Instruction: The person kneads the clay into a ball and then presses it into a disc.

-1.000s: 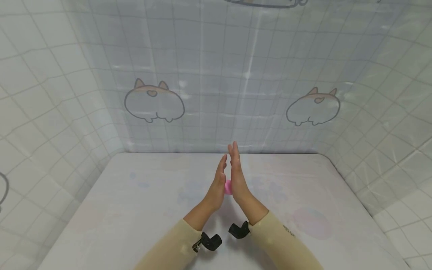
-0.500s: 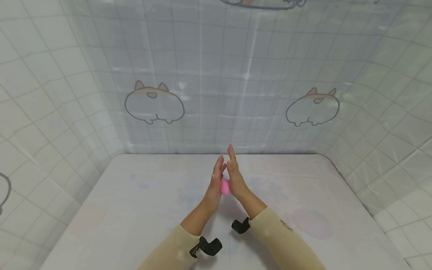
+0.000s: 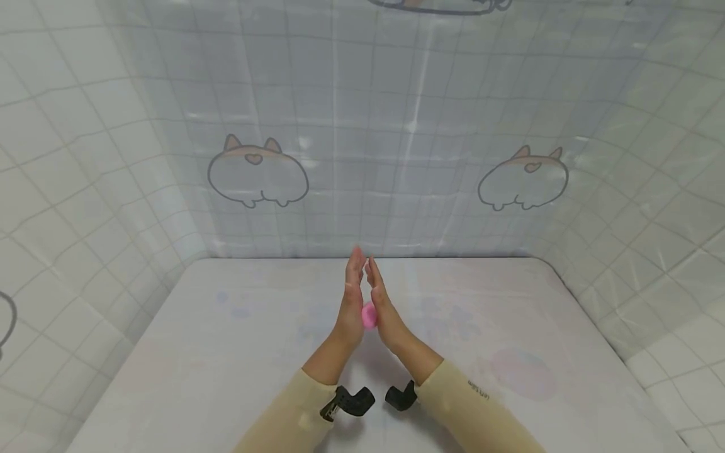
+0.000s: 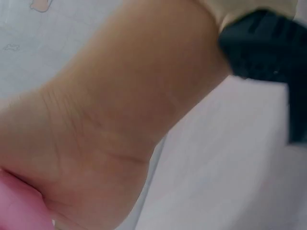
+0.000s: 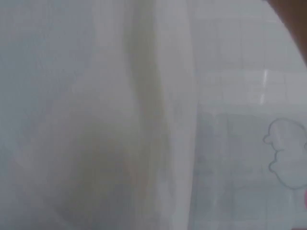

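Between my two palms sits a pink lump of modelling clay, rounded and smooth in the head view. My left hand lies flat against its left side, fingers straight and pointing away from me. From the other side my right hand presses it with straight fingers, the fingertips of both hands leaning close together. Low in the left wrist view, the clay shows against the heel of the left palm. Only a sliver of pink and a bit of skin enter the right wrist view.
Beneath the hands is a pale table with faint coloured prints. A grid-patterned sheet with animal drawings rises behind it and along both sides. Black camera mounts stick out from both sleeves.
My left hand has slid forward along the clay while the right has slid back. Both hands and the clay have shifted a little to the left.
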Motion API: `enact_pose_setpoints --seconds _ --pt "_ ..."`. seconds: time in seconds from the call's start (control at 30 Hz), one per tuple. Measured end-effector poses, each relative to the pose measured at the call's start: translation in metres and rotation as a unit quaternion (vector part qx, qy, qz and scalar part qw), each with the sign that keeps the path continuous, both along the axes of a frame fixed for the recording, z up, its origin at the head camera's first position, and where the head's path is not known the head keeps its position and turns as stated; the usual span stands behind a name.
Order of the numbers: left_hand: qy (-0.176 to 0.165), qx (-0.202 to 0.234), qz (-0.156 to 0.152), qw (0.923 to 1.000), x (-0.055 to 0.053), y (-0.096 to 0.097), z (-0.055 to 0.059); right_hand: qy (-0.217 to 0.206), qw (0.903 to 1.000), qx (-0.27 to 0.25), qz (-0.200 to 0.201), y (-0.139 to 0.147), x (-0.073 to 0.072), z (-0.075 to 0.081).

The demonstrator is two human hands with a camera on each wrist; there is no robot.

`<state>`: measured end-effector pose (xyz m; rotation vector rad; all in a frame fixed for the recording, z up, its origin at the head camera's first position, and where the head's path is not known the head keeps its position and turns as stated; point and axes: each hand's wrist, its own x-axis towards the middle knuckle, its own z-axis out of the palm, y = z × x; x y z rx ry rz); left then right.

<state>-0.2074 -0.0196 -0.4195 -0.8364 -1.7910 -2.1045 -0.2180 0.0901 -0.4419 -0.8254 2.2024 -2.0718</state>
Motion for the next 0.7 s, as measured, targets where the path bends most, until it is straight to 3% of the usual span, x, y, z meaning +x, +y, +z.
enact_pose_setpoints --seconds 0.17,0.33,0.47,0.7 --pt "0.012 -0.043 0.058 0.9974 -0.007 0.000 0.000 0.023 0.9992 -0.026 0.018 -0.002 0.009 0.003" --pt "0.010 -0.062 0.088 0.9942 -0.015 -0.003 -0.001 0.047 0.9972 -0.042 0.041 -0.003 0.016 0.010" --pt "-0.003 -0.059 0.090 0.9942 -0.019 -0.003 -0.003 0.060 0.9965 -0.047 0.033 -0.002 0.019 0.013" --pt "-0.050 -0.082 0.064 0.9933 -0.017 -0.001 -0.005 0.096 0.9935 -0.061 0.010 0.002 0.022 0.019"
